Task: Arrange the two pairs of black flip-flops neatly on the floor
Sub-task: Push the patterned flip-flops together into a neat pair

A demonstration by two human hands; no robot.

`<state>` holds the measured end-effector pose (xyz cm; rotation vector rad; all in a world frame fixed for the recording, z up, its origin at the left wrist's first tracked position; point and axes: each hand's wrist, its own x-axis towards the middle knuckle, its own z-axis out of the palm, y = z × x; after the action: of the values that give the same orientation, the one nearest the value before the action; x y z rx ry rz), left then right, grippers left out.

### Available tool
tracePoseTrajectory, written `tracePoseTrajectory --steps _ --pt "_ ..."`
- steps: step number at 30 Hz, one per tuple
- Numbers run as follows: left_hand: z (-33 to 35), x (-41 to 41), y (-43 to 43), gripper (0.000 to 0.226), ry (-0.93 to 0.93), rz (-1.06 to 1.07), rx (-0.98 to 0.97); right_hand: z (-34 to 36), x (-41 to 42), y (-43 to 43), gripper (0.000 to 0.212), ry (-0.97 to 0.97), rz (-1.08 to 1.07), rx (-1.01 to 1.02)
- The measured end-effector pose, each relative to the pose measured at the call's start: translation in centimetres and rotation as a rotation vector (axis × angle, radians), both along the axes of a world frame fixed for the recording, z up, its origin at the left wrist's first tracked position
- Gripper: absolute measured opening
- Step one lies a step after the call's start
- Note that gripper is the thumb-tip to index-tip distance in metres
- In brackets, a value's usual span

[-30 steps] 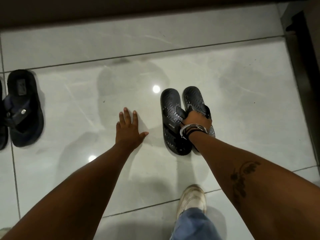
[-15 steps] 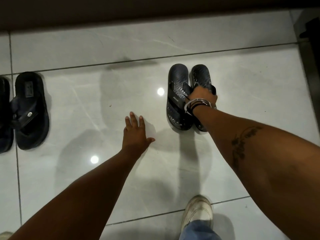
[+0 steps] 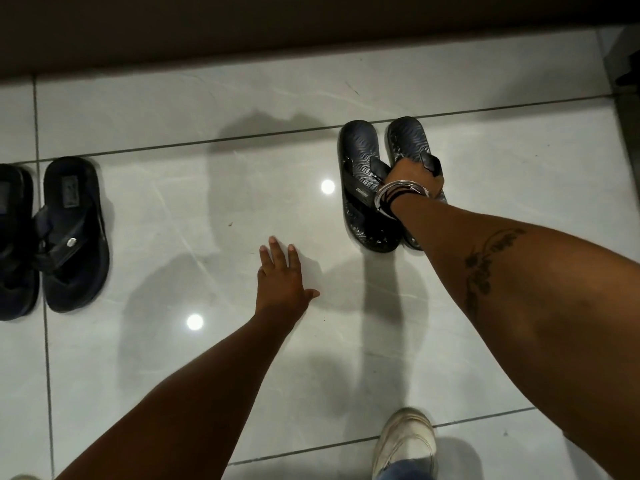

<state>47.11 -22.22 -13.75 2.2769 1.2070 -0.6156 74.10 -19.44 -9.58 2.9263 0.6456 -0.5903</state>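
Two hands in view, both reaching down toward the glossy pale-grey tiled floor (image 3: 485, 202). Right hand (image 3: 414, 180) curled around the straps of a pair of black rubber flip-flops with wavy embossed footbeds (image 3: 360, 147), fingers tucked under the straps where the two soles meet; silver bangles and dark threads (image 3: 398, 195) banding the wrist, a dark floral tattoo (image 3: 485, 265) running along the forearm. Pair sitting side by side, soles touching, toes pointing away toward the dark wall base (image 3: 242, 29), toe ends close to a grout line; whether resting fully on the tile or slightly lifted cannot be told. Left hand (image 3: 282, 278) spread flat and empty, fingers extended, thumb out to the right, palm down on or just above the tile, near the held pair but apart from it.

Well apart at the left edge, a second pair of plain black flip-flops with wide straps and a small metal stud (image 3: 74, 233), also side by side and touching, the left one cut off by the frame edge. Near the bottom, a worn white sneaker (image 3: 405, 441) planted on the tile, with a blue denim hem (image 3: 403, 472) over it. Two bright round light reflections on the floor.
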Motion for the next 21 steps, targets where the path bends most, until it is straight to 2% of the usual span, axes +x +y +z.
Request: tracePoseTrajectory --steps 2,8,16,21 --pt "0.1 0.1 0.0 0.107 -0.003 0.008 -0.008 -0.1 0.0 0.0 0.041 -0.018 0.007 -0.008" --pt "0.5 0.2 -0.1 0.106 0.004 0.008 -0.022 -0.1 -0.4 0.2 0.025 -0.061 0.013 -0.029" --pt "1.2 0.5 -0.1 0.104 0.022 0.008 -0.021 0.1 -0.6 0.1 0.021 -0.067 0.045 -0.053" --pt "1.9 0.3 -0.1 0.108 0.025 -0.009 -0.049 1.2 -0.3 -0.8 0.040 -0.058 0.083 -0.015"
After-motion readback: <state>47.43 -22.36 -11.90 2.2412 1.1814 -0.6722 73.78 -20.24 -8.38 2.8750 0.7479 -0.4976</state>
